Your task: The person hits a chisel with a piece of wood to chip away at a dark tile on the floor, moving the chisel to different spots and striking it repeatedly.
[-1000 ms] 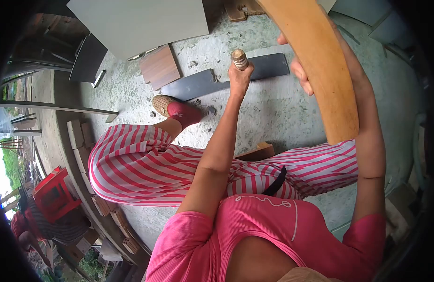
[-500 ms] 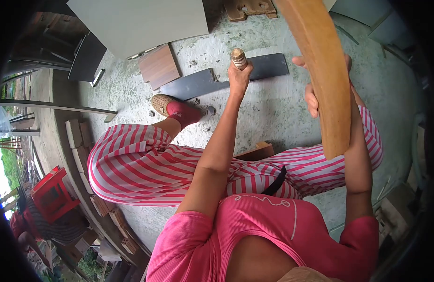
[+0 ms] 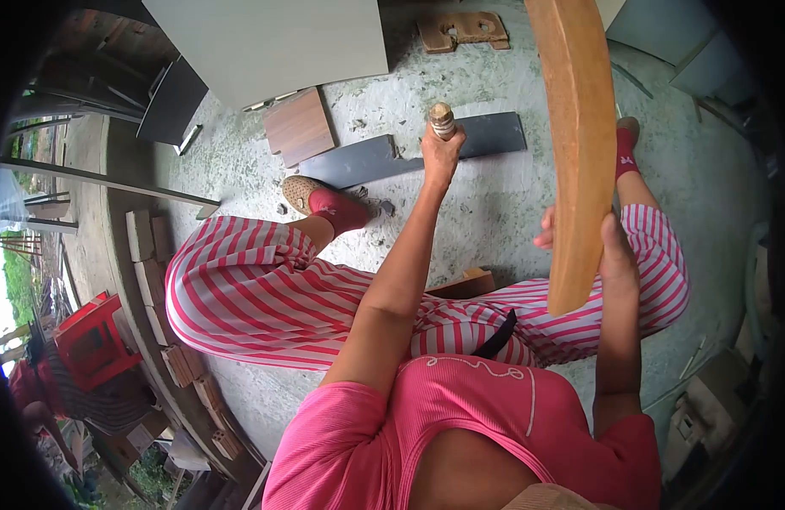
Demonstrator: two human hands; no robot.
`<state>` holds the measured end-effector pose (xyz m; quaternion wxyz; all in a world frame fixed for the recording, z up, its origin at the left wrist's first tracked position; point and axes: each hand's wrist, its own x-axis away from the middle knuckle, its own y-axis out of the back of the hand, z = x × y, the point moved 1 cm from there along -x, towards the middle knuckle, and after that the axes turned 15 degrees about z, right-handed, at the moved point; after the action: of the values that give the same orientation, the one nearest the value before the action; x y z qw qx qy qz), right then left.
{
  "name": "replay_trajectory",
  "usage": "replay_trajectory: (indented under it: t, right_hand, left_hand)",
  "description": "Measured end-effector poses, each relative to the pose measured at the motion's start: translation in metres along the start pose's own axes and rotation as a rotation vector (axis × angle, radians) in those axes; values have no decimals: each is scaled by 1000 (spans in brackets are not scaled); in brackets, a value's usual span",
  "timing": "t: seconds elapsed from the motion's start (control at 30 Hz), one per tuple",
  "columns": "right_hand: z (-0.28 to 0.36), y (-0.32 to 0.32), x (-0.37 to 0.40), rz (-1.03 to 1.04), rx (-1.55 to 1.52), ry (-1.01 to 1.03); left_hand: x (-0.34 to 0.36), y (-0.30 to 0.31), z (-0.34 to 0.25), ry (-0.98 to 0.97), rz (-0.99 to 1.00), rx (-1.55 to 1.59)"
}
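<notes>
My left hand point(image 3: 442, 155) is wrapped round a tool handle point(image 3: 442, 121) with a pale, ringed end. Beyond that hand, a long dark board point(image 3: 494, 134) with a notched edge lies on the floor. My right hand point(image 3: 618, 255) grips the lower part of a long curved wooden piece point(image 3: 580, 144), its thumb on the right side and fingertips showing on the left. The piece stands up close to the camera, its top cut off by the frame. Whatever is under my left fist is hidden.
A brown wood panel point(image 3: 300, 127) and a large pale panel point(image 3: 282, 42) are at the upper left. A cut-out wooden piece point(image 3: 463, 31) lies at the top. Bricks point(image 3: 151, 280) line the left ledge, beyond which are a red chair point(image 3: 95, 338) and part of another person point(image 3: 48, 399).
The curved wooden piece has shifted down and become more upright. My right hand has moved lower, its thumb now showing. The floor objects appear slightly farther right and lower.
</notes>
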<state>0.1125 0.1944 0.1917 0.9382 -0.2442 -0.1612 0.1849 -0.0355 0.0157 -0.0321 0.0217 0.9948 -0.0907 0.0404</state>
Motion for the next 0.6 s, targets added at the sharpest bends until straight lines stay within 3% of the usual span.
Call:
replay_trajectory:
  t: [0.03,0.1,0.17,0.3,0.37,0.5,0.6]
  right_hand:
    - [-4,-2,2,-11,152,-7]
    - [-23,-5,8,-225,246,-71]
    - [-44,22,5,-288,636,-43]
    - [-20,15,-11,-314,870,-103]
    - [7,-4,-25,-371,1080,10]
    - [44,-24,-45,-351,999,300]
    - [39,-20,-53,-311,1042,264]
  left_hand:
    - [1,0,-3,-40,4,18]
    - [-1,-1,-3,7,18,47]
    - [2,-6,-5,-13,23,76]
    - [8,-4,-8,-30,20,19]
    - [5,-7,-7,-47,18,41]
    - [9,-7,-9,10,10,-37]
    - [9,-7,-9,5,19,-52]
